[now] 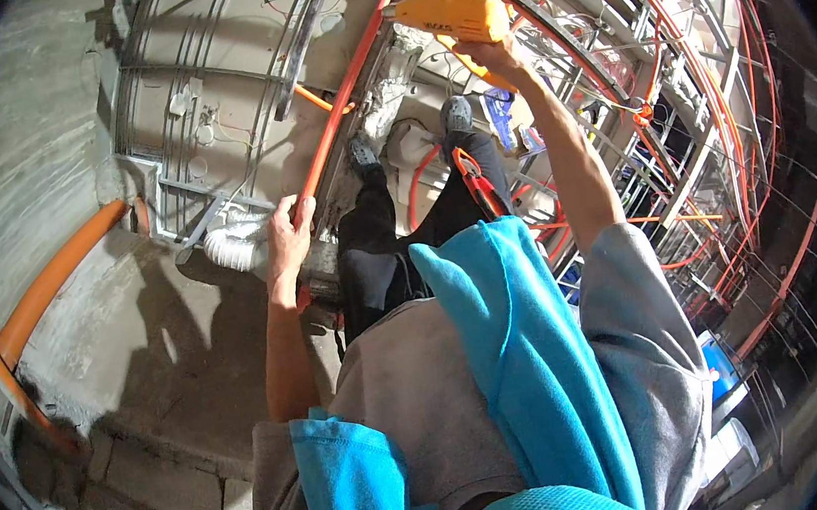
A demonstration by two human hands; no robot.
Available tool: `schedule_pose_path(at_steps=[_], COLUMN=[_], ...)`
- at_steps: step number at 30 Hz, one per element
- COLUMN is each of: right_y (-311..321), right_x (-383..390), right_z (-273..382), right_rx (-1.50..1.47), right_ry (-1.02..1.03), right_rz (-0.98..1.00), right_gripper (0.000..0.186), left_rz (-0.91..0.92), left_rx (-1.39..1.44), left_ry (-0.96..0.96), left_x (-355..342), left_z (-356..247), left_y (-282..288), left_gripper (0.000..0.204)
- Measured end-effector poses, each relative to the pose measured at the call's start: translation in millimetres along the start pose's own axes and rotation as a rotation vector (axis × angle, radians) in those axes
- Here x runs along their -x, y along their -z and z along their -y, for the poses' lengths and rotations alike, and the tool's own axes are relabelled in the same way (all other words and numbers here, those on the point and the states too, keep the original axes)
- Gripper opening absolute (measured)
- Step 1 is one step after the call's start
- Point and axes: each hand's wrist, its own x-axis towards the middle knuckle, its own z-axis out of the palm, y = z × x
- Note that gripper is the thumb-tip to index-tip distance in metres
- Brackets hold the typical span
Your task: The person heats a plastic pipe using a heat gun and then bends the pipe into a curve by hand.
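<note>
My left hand (289,236) is wrapped round the lower end of a long orange-red conduit pipe (348,97), which slants up and away to the right. In my raised right hand (499,56) is a yellow heat gun (451,17). Its body lies nearly level and its nozzle (390,12) points left, close by the upper part of the pipe. Whether the nozzle touches the pipe I cannot tell. A red-handled tool, like pliers or cutters (476,180), shows by my right thigh. My fingers partly hide the heat gun's handle.
Metal framing (676,197) and orange conduits (698,75) crowd the right side. Thick orange pipes (72,270) run along the concrete wall at left. A silvery flexible duct (231,246) lies beside my left hand. Blue-and-white packaging (502,121) sits near my right foot.
</note>
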Motion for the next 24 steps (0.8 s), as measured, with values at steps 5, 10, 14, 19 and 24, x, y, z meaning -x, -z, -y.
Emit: schedule_pose_path(at_steps=[5,10,14,19,24], right_y=[-14.6,-19.3,-28.2,-39.9,-48.5], right_x=[31.1,44.6,61.1,86.8,99.4], right_z=[17.8,12.2,12.8,41.4,29.8], right_rx=[-0.064,-0.017,-0.049,0.054,0.118], right_ry=[0.105,0.275,0.164,0.186,0.353], right_rz=[0.032,0.113,0.169,0.195,0.167], right_gripper=[0.029,0.049,0.055,0.057,0.056], left_rz=[-0.025,0.033,0.053,0.003,0.024], left_rx=[-0.088,-0.052,-0.063,-0.099,-0.097], left_ry=[-0.062,-0.068,-0.098,-0.180,-0.178], left_x=[-3.8,-5.8,-5.9,-9.4,-10.8], left_z=[9.7,5.8,-5.7,21.7,14.8], left_y=[-0.7,1.7,5.3,1.8,2.4], left_gripper=[0.039,0.038,0.035,0.029,0.028])
